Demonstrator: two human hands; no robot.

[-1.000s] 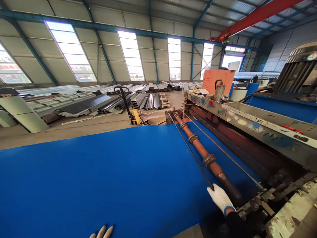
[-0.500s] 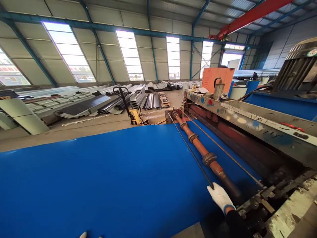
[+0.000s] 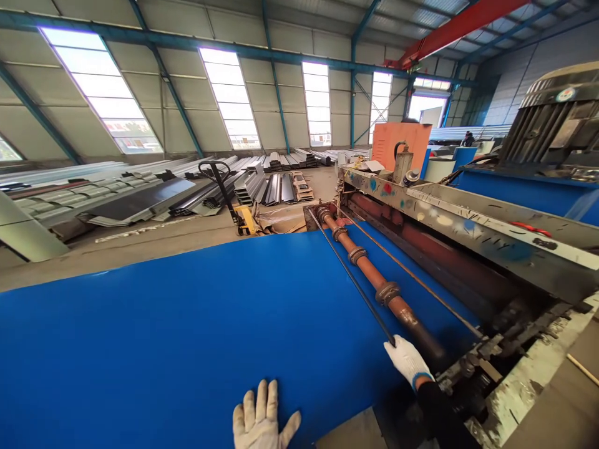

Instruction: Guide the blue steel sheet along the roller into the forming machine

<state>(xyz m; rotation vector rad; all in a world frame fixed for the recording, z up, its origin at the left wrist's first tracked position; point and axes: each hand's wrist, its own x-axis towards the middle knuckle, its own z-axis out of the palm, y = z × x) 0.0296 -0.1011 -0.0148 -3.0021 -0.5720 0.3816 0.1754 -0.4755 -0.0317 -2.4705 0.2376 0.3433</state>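
Observation:
A wide blue metal sheet (image 3: pixel 187 312) runs across the lower part of the view and under the roller shaft of the machine. My left hand (image 3: pixel 262 416), in a pale work glove, is at its near side with fingers spread; whether the palm presses on the sheet I cannot tell. To the right, my right hand (image 3: pixel 407 360), in a white knit glove with a blue cuff, is closed around the near end of a thin dark rod (image 3: pixel 358 287). That rod lies alongside a rusty shaft (image 3: pixel 369 268) with several raised collars.
The machine's painted frame (image 3: pixel 444 212) and a large motor (image 3: pixel 543 118) stand at the right. A rusty thin bar (image 3: pixel 407 268) crosses the sheet beyond the shaft. Further off are a yellow pallet jack (image 3: pixel 244 219), stacked metal profiles (image 3: pixel 253 184) and an orange cabinet (image 3: pixel 397 142).
My left hand has come up into view from the bottom edge, fingers spread over the sheet. My right hand keeps its hold on the rod. The view has shifted slightly right.

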